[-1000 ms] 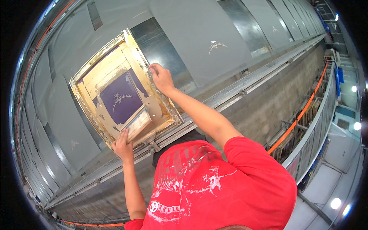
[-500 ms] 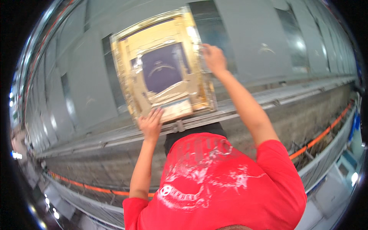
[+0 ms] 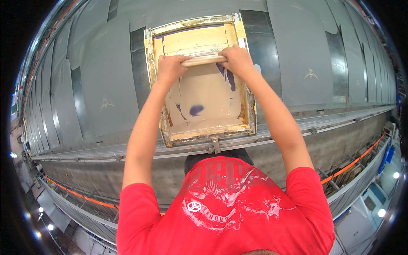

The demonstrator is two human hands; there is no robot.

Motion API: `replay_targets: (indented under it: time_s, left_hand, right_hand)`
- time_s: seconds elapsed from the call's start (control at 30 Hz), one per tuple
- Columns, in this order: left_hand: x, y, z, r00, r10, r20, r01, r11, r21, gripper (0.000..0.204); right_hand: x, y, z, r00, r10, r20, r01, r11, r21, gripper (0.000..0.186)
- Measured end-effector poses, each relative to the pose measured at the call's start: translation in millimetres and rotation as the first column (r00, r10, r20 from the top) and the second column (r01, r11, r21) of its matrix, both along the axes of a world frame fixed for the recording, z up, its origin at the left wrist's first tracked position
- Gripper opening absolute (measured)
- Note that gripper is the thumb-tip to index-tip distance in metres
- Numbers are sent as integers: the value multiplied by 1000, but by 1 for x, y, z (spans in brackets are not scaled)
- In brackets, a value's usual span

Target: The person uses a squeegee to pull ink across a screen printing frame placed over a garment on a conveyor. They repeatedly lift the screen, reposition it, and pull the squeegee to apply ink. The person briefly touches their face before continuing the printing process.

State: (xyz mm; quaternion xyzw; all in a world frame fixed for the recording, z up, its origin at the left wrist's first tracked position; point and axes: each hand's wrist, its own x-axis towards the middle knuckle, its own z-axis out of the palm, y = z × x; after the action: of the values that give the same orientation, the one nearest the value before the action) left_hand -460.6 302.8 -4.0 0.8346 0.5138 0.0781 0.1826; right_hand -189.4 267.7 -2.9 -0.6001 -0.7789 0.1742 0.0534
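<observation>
A screen-printing frame with yellowish tape along its inner borders lies flat in front of me. Both my hands grip a pale wooden squeegee that lies crosswise over the far part of the mesh. My left hand is closed round its left end, and my right hand round the right end. Greyish-beige ink coats most of the mesh between the squeegee and the near border. A dark purple patch shows through near the bottom. The squeegee's blade is hidden from view.
Grey sheets with small pale arched prints lie in a row along the long table, dark strips between them. A metal rail edges the near side, with a clamp at the frame. An orange hose or cable runs lower right.
The squeegee has gone from the near border to the far part of the mesh. My right hand has left the frame's edge and joined it. Ink now covers most of the purple area.
</observation>
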Motion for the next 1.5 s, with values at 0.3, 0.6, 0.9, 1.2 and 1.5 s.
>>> replay_targets:
  time_s: [0.3,0.6,0.9,1.2,1.5]
  left_hand:
    - [-23,-142,-3,998,-47,36,45,998,40,42]
    - [-1,-5,1,1000,31,-2,-31,999,12,41]
    - [-15,-114,-6,997,-11,-78,7,999,-49,45]
    - [-3,-36,14,989,35,-145,-55,989,-140,42]
    - [6,-13,4,984,5,-177,-33,987,-159,36]
  right_hand:
    - [-25,-153,11,984,-48,-172,49,999,2,45]
    - [0,-21,5,993,-23,-119,54,961,272,36]
    - [-14,-135,0,969,-64,-237,89,991,97,45]
    - [0,-59,6,984,-32,-174,70,974,214,36]
    - [5,-41,-11,961,-142,-237,165,983,81,33]
